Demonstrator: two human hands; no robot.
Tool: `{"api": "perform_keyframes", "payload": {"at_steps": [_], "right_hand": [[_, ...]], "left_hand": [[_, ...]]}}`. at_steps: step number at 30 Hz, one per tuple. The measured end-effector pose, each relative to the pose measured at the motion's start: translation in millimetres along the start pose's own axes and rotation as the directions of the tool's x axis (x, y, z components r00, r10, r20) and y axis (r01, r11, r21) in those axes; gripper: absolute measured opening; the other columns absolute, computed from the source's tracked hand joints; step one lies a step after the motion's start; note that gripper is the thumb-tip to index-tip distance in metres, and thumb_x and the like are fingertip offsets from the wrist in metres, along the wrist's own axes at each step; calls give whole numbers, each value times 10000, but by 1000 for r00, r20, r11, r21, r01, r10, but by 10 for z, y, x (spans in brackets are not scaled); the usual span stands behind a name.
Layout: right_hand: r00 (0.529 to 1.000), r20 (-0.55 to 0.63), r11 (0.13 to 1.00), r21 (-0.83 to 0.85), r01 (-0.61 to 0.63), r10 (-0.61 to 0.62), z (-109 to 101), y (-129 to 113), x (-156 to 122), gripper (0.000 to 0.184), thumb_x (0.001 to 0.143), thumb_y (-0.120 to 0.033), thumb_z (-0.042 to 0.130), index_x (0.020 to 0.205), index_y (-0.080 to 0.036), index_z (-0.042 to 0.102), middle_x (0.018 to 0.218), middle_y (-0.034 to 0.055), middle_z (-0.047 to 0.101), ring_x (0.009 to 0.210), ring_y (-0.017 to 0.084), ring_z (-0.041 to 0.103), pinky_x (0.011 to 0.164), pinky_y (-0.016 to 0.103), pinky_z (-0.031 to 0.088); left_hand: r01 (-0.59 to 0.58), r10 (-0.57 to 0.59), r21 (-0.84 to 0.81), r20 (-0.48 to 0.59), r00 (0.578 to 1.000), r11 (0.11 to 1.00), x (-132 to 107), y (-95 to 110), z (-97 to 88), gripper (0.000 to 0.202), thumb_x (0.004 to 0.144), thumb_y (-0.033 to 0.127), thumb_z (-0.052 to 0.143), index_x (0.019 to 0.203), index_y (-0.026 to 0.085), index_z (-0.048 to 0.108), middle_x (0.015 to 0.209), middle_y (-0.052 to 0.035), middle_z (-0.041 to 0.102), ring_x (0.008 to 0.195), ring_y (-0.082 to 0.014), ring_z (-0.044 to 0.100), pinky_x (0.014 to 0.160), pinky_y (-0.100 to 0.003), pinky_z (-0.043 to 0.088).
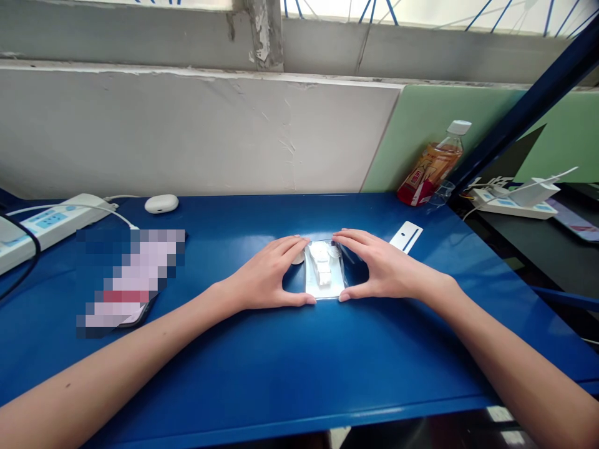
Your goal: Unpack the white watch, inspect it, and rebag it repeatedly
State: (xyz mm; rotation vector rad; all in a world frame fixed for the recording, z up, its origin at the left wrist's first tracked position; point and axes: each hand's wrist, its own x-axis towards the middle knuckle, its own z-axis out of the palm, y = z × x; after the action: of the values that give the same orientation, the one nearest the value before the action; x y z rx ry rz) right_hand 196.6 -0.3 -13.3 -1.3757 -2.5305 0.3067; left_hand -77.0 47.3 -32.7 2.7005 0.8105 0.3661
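Observation:
A small clear plastic bag [324,289] with a white object [321,262] inside lies on the blue desk, between my two hands. My left hand [274,271] holds the bag's left side, fingertips at the upper corner and thumb at the lower one. On the opposite side my right hand [386,265] grips it the same way, thumb at the lower right corner. Both hands are curved around the edges, palms facing inward. A small round white piece [298,257] shows partly behind my left fingers. What exactly the white object is, I cannot make out.
A white card with a dark slot [406,238] lies behind my right hand. Further back stands a drink bottle [433,165]. On the left are a blurred phone [140,268], a white earbud case [161,203] and a power strip [56,219] with cables. The desk [299,374] meets a wall.

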Motion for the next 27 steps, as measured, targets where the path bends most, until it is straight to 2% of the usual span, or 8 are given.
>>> {"api": "perform_keyframes", "payload": {"at_steps": [5, 11, 16, 23, 27], "right_hand": [[999, -25, 999, 37, -24, 25, 10, -8, -12, 1083, 648, -635, 801, 1511, -154, 357, 1489, 235, 465, 1367, 419, 457, 1070, 589, 453], [999, 22, 998, 52, -29, 28, -15, -15, -9, 974, 680, -662, 762, 1435, -121, 467, 1465, 223, 491, 1348, 392, 477, 1081, 534, 461], [998, 42, 997, 69, -42, 39, -25, -21, 0, 957, 685, -675, 750, 1435, -151, 469, 1463, 196, 501, 1331, 380, 496, 1070, 521, 474], [999, 3, 997, 60, -45, 45, -27, -27, -6, 1103, 678, -654, 768, 1525, -117, 309, 1516, 234, 429, 1386, 394, 433, 1093, 549, 443], [1000, 1, 999, 36, 11, -11, -31, -18, -9, 978, 710, -662, 740, 1461, -119, 429, 1465, 223, 495, 1350, 387, 473, 1079, 540, 459]], "left_hand": [[3, -3, -6, -6, 1000, 1000, 1, -7, 6, 1019, 750, 731, 675, 1509, 134, 352, 1509, -211, 436, 1393, -384, 410, 1129, -521, 366], [12, -12, -7, -9, 1000, 1000, 7, -4, -3, 1023, 740, 754, 663, 1501, 139, 365, 1506, -203, 445, 1379, -385, 428, 1120, -522, 379], [21, -21, -13, -17, 1000, 1000, 6, 8, -13, 1035, 727, 764, 667, 1497, 137, 376, 1501, -200, 453, 1370, -390, 440, 1117, -512, 386], [4, -4, -7, -13, 1000, 1000, -2, -2, -7, 1020, 768, 727, 657, 1519, 115, 335, 1517, -212, 424, 1385, -378, 419, 1128, -504, 375], [-10, 10, -6, -3, 1000, 1000, -2, -9, -7, 981, 798, 697, 642, 1537, 143, 310, 1536, -193, 408, 1402, -371, 400, 1142, -505, 351]]}}
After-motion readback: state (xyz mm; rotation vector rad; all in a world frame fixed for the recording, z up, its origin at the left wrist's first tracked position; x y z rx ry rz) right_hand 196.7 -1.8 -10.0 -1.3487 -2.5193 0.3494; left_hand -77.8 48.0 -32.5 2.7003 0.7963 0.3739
